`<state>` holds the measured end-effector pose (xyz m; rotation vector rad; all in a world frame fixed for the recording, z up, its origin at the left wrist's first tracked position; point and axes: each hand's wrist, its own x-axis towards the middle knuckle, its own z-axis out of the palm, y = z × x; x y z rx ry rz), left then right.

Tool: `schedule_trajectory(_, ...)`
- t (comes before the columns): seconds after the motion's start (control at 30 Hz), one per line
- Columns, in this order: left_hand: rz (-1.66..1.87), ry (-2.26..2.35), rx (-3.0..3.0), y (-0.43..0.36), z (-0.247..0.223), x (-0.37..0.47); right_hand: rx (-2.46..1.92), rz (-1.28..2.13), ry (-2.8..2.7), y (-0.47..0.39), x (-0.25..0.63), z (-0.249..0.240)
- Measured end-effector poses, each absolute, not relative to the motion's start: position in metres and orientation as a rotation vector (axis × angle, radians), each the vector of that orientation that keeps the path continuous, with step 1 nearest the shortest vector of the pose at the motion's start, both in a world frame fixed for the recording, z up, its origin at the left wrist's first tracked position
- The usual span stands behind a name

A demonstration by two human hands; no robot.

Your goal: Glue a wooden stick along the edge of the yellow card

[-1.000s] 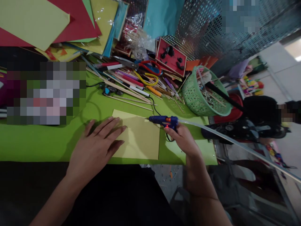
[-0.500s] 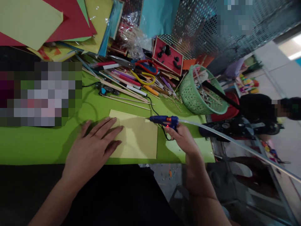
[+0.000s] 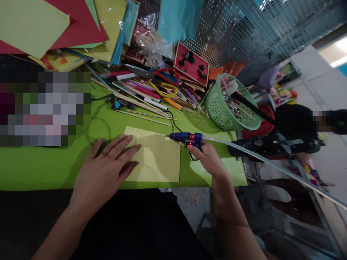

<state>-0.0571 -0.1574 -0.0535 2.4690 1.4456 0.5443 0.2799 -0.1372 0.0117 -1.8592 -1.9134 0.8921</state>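
A pale yellow sheet (image 3: pixel 157 159) lies on the green table in front of me. My left hand (image 3: pixel 108 164) rests flat with fingers spread over the sheet's left edge, holding nothing. My right hand (image 3: pixel 207 155) is closed around the handle of a blue glue gun (image 3: pixel 187 138), whose red light is lit. The gun's nozzle points left, over the top right part of the sheet; whether it touches the paper I cannot tell. A long clear glue stick (image 3: pixel 244 150) runs out of the gun's back to the right.
Behind the sheet lie thin wooden sticks (image 3: pixel 143 104), pens and scissors (image 3: pixel 141 71). A green basket (image 3: pixel 230 108) stands at the back right, beside a red framed tray (image 3: pixel 191 65). Coloured papers (image 3: pixel 29 25) are at the upper left. A black cord runs behind the sheet.
The glue gun and my right hand have shifted very slightly left, along with the whole view. My left hand stays on the sheet.
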Motion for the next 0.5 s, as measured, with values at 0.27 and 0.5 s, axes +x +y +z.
schedule_trajectory(0.27,0.554,1.429,2.462,-0.155,-0.057,-0.061,-1.882,0.918,-1.813,-0.144,0.288,0.018)
schedule_trajectory(0.5,0.623,1.457,2.485,-0.162,-0.047,-0.061,-1.838,0.986,-1.73,-0.145,0.287,0.012)
